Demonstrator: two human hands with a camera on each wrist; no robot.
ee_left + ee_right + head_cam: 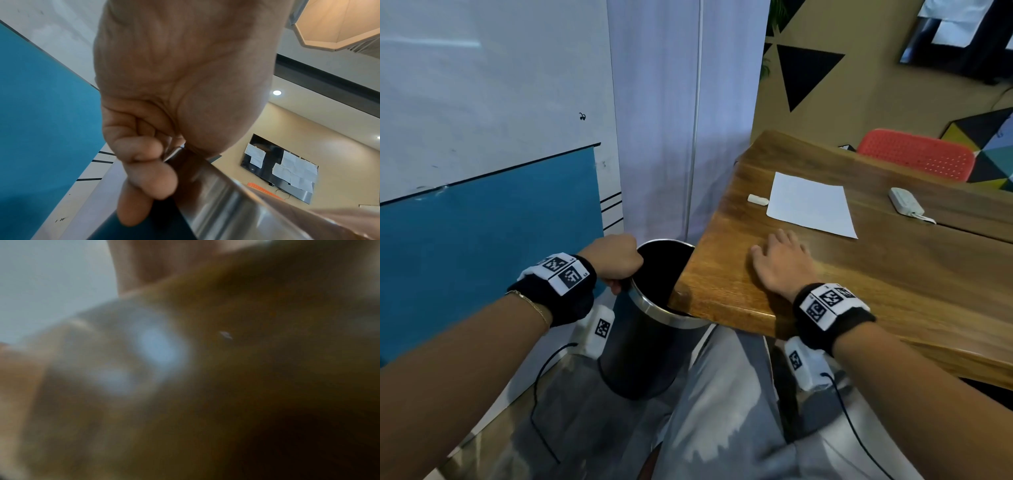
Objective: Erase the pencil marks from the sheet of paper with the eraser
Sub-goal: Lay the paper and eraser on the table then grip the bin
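Note:
A white sheet of paper [811,205] lies on the wooden table [876,281], and I make out no marks on it from here. A small white eraser [758,199] lies just left of the sheet. My right hand [780,262] rests flat on the table near its front left corner, fingers straight, short of the paper. My left hand [619,265] grips the rim of a steel bin [650,329] held against the table's corner; in the left wrist view its fingers [148,178] curl over the bin's rim [216,194]. The right wrist view is a dark blur.
A white remote-like device [905,202] with a cord lies on the table right of the paper. A red chair [916,152] stands behind the table. A blue and white wall panel [482,240] is at left, a curtain [681,120] behind the bin.

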